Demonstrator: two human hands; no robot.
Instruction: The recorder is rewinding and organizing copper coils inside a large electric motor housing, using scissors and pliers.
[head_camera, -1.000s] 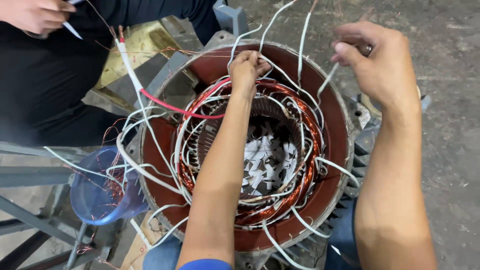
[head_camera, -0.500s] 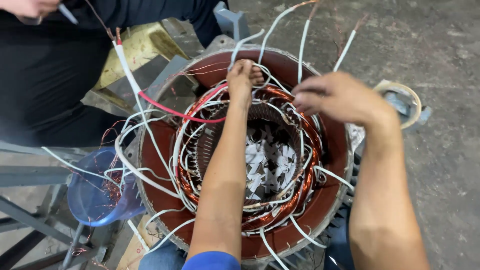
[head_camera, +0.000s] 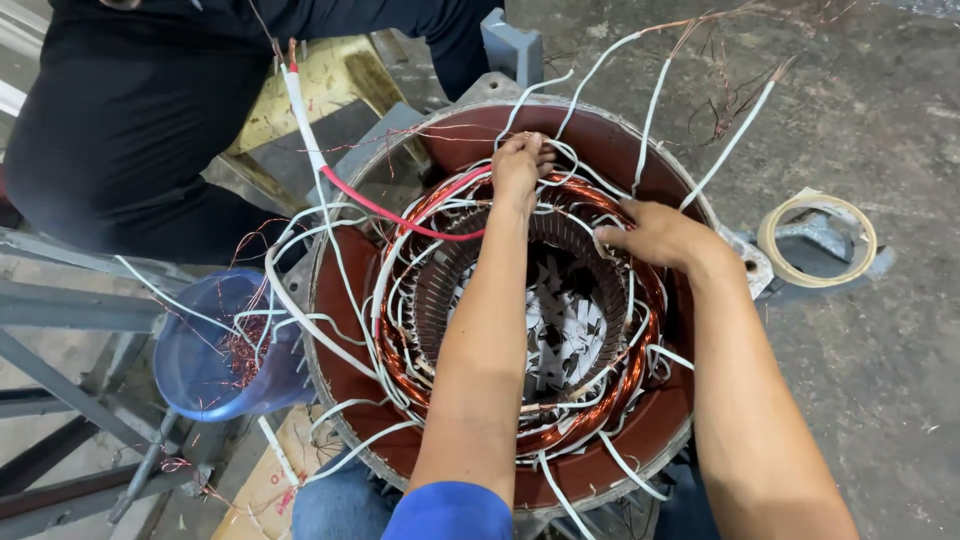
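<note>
I'm seeing L hand pinching white leads at copper winding's far rim; R hand curling round winding wires, grip unclear.

Left hand fisted, right hand curled, both arms outstretched.

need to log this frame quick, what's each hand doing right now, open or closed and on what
Left hand: closed on the white leads at the far side of the copper winding.
Right hand: fingers curled onto the winding's right side; grip cannot be told.
</note>
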